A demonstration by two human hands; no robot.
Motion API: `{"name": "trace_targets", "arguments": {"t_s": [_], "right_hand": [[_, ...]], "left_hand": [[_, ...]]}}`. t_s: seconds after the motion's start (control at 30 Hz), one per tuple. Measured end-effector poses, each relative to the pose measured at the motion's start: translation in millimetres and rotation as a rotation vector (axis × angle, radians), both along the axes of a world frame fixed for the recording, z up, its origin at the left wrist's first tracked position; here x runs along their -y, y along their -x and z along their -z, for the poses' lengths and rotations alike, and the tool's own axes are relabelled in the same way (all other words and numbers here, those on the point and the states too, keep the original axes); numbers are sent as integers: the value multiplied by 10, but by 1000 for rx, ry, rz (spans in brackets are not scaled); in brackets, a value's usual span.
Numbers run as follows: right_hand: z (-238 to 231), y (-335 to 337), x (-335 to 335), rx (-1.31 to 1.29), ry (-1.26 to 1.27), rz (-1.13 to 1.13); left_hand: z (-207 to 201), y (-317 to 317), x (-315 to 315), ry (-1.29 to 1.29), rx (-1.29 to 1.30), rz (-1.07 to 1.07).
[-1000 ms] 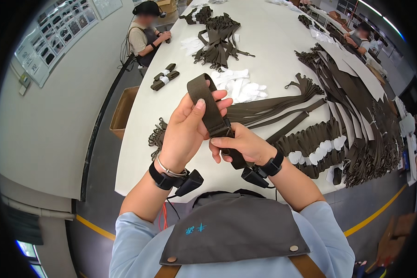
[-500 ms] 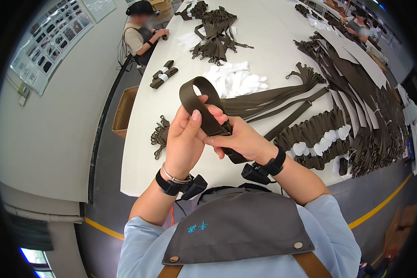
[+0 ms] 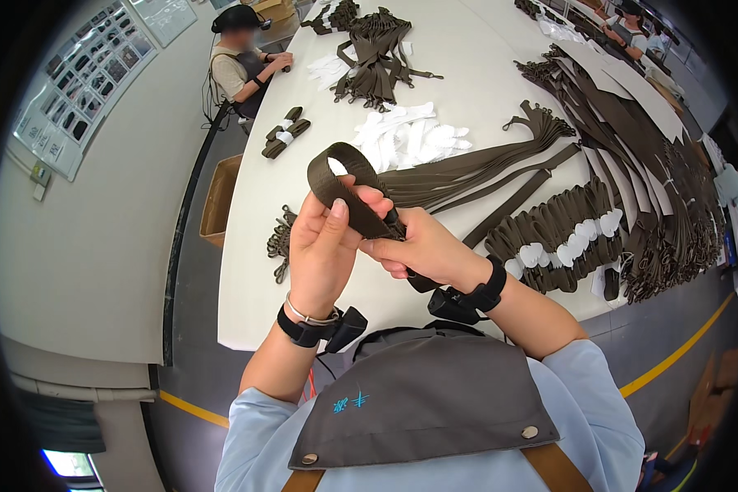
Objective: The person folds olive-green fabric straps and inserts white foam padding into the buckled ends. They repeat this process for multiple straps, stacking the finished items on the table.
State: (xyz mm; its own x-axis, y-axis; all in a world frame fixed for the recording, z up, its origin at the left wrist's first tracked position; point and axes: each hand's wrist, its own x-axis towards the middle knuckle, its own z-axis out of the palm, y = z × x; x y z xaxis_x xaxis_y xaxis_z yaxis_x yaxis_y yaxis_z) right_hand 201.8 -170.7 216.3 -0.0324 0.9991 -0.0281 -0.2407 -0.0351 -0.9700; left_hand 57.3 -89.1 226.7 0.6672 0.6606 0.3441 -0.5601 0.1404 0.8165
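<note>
Above the near part of the white table I hold a dark brown webbing strap (image 3: 361,205), looped at its upper end. My left hand (image 3: 328,234) is closed on the loop, thumb on the near face and fingertips showing through behind it. Close against it, my right hand (image 3: 426,246) pinches the strap's lower part, where a dark piece of hardware partly shows. The strap's lower end bends down under the right hand, and my fingers hide some of it. Beyond my hands lies a row of long brown straps (image 3: 467,176) with metal hooks at their far end.
White strips (image 3: 410,135) are heaped past my hands. On the right lie strap bundles with white wraps (image 3: 558,246) and a big strap pile (image 3: 656,213). Hooked straps (image 3: 280,246) sit at the left edge, near a cardboard box (image 3: 221,201). A co-worker (image 3: 242,66) is at the far left.
Both hands, still holding the strap, have shifted slightly left in the picture. The right fingers have curled in more beneath the strap. The view has turned a little.
</note>
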Motion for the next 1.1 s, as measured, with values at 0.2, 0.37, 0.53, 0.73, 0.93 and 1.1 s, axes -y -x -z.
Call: {"name": "trace_targets", "arguments": {"t_s": [0.2, 0.37, 0.53, 0.73, 0.93, 1.1], "right_hand": [[-3, -13, 37, -15, 15, -82], [-10, 5, 26, 29, 6, -85], [-26, 19, 40, 69, 6, -79], [1, 28, 46, 5, 52, -106], [23, 113, 70, -14, 50, -192], [54, 110, 109, 61, 107, -115]], "left_hand": [[-137, 108, -248, -156, -29, -65], [-129, 126, -252, -151, -119, -167], [-108, 127, -233, -122, -112, -164], [100, 198, -432, -146, -143, -276], [-155, 185, -290, 80, -81, 21], [-321, 99, -126, 57, -68, -147]]}}
